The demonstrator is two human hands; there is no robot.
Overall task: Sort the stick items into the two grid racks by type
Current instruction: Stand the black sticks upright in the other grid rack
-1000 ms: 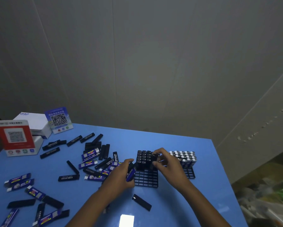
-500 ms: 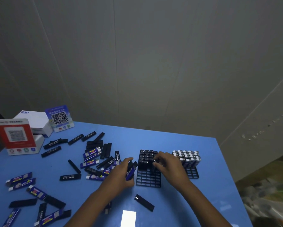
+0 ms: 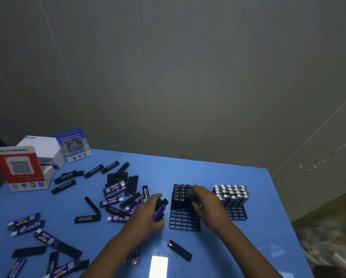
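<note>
On the blue bench [image 3: 218,255], the left hand [image 3: 146,215] grips a few black and blue stick items [image 3: 160,210], fingers curled round them, at nine o'clock of the black plastic grid rack [image 3: 184,219]. The right hand [image 3: 208,205] rests over that rack's upright black sticks [image 3: 181,192]; whether its fingers pinch one I cannot tell. At three o'clock stands the second grid rack [image 3: 237,213] with silver-topped sticks [image 3: 231,192]. Loose sticks [image 3: 116,189] lie scattered at nine o'clock.

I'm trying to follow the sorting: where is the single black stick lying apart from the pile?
In the head view, the lone black stick lies flat on the blue table, nearest the person, just in front of the black rack, between the forearms.
</note>
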